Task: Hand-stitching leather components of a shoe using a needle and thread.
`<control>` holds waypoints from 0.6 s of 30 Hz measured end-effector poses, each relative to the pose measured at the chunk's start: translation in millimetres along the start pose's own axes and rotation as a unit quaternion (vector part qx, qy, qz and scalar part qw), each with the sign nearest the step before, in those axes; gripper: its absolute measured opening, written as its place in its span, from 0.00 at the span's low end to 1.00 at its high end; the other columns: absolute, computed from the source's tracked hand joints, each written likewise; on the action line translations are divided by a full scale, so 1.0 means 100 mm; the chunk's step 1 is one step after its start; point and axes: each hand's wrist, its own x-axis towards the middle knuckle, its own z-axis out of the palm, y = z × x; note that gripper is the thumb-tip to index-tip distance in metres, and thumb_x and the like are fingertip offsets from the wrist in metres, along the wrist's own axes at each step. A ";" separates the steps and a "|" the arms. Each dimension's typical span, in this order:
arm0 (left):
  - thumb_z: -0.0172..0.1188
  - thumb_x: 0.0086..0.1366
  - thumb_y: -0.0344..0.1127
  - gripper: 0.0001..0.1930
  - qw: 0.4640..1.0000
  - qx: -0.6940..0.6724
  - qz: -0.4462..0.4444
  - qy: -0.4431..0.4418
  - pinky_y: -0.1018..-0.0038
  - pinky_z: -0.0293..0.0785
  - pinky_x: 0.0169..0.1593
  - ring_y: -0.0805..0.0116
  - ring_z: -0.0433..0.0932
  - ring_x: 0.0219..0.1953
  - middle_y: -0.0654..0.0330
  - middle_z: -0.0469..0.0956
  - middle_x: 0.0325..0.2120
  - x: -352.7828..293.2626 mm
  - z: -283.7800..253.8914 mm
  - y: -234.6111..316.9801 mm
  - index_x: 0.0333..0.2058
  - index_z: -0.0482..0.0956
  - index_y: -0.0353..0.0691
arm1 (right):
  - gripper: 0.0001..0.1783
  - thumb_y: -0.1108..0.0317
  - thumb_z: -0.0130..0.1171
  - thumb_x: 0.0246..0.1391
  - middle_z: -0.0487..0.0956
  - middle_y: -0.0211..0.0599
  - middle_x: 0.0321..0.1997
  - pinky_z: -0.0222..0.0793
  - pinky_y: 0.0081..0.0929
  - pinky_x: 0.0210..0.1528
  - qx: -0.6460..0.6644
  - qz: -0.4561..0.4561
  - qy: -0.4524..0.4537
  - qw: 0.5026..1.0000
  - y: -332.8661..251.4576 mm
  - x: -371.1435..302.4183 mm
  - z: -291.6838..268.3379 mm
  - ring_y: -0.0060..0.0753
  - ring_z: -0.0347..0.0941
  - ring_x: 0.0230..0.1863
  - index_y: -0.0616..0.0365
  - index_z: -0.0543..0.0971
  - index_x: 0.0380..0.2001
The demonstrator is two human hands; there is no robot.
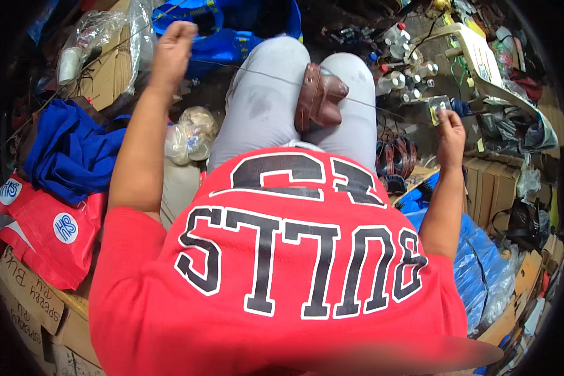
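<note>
A brown leather shoe or sandal (316,100) is held between my knees, its exact kind unclear from this angle. A thin dark thread (257,73) runs out from both of its sides, toward each of my hands. My left hand (174,53), raised at the upper left, is closed with the thread leading to it. Out to the right, my right hand (450,135) is pinched closed, and the other length of thread heads toward it. Just behind those fingertips is a small, pale yellowish, shiny item (438,111); whether the fingers touch it cannot be told.
Small bottles (402,75) crowd the upper right beside a pale plastic chair-like piece (473,53). Brown strappy footwear (400,156) lies right of my legs. On the left are blue cloth (72,147), a red bag (50,232) and cardboard (28,288). A blue bag (225,47) lies ahead.
</note>
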 end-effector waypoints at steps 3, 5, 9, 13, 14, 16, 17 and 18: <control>0.59 0.61 0.36 0.11 0.981 0.061 -0.006 -0.185 0.78 0.70 0.44 0.76 0.74 0.39 0.64 0.78 0.36 0.06 0.63 0.29 0.40 0.78 0.37 | 0.10 0.69 0.59 0.53 0.76 0.23 0.29 0.64 0.17 0.38 -0.071 -0.036 -0.102 0.992 -0.36 -0.20 0.65 0.18 0.70 0.35 0.58 0.81 0.39; 0.61 0.59 0.33 0.15 0.937 0.194 0.019 -0.288 0.76 0.69 0.47 0.74 0.74 0.40 0.64 0.77 0.39 0.04 1.00 0.41 0.46 0.77 0.42 | 0.10 0.71 0.59 0.51 0.78 0.28 0.30 0.66 0.20 0.42 -0.145 -0.082 -0.188 0.968 -0.48 -0.28 1.04 0.22 0.72 0.38 0.56 0.82 0.38; 0.66 0.52 0.36 0.24 0.863 0.302 0.121 -0.386 0.68 0.70 0.50 0.58 0.75 0.45 0.53 0.77 0.43 0.10 1.42 0.47 0.51 0.76 0.50 | 0.07 0.73 0.61 0.46 0.79 0.37 0.28 0.69 0.24 0.35 -0.347 -0.280 -0.222 0.867 -0.61 -0.38 1.53 0.33 0.76 0.33 0.55 0.83 0.31; 0.67 0.51 0.38 0.24 0.853 0.291 0.097 -0.423 0.68 0.71 0.49 0.57 0.77 0.44 0.51 0.78 0.41 0.16 1.52 0.46 0.50 0.77 0.49 | 0.06 0.71 0.63 0.45 0.78 0.38 0.27 0.69 0.27 0.29 -0.241 -0.226 -0.192 0.924 -0.59 -0.34 1.62 0.35 0.76 0.25 0.55 0.83 0.31; 0.67 0.51 0.38 0.24 0.853 0.291 0.095 -0.422 0.68 0.71 0.49 0.57 0.77 0.44 0.51 0.78 0.41 0.15 1.52 0.43 0.50 0.77 0.49 | 0.06 0.71 0.63 0.45 0.78 0.38 0.27 0.69 0.27 0.29 -0.241 -0.226 -0.193 0.924 -0.58 -0.33 1.65 0.35 0.76 0.25 0.55 0.83 0.31; 0.67 0.50 0.37 0.23 0.861 0.283 0.084 -0.414 0.68 0.72 0.49 0.57 0.77 0.43 0.52 0.79 0.39 0.16 1.52 0.43 0.48 0.79 0.48 | 0.07 0.71 0.63 0.45 0.78 0.39 0.26 0.69 0.27 0.29 -0.238 -0.233 -0.204 0.920 -0.59 -0.31 1.66 0.35 0.76 0.26 0.56 0.83 0.31; 0.67 0.50 0.37 0.23 0.861 0.282 0.084 -0.415 0.68 0.72 0.49 0.57 0.77 0.43 0.52 0.79 0.39 0.16 1.53 0.43 0.48 0.79 0.48 | 0.07 0.71 0.63 0.45 0.78 0.39 0.26 0.69 0.27 0.29 -0.239 -0.233 -0.204 0.920 -0.60 -0.31 1.67 0.35 0.76 0.26 0.56 0.83 0.31; 0.68 0.50 0.37 0.23 0.860 0.287 0.083 -0.414 0.68 0.72 0.49 0.57 0.77 0.43 0.52 0.79 0.40 0.16 1.54 0.44 0.48 0.78 0.48 | 0.07 0.71 0.63 0.45 0.77 0.39 0.26 0.69 0.27 0.29 -0.245 -0.214 -0.211 0.922 -0.62 -0.31 1.67 0.36 0.75 0.26 0.56 0.82 0.31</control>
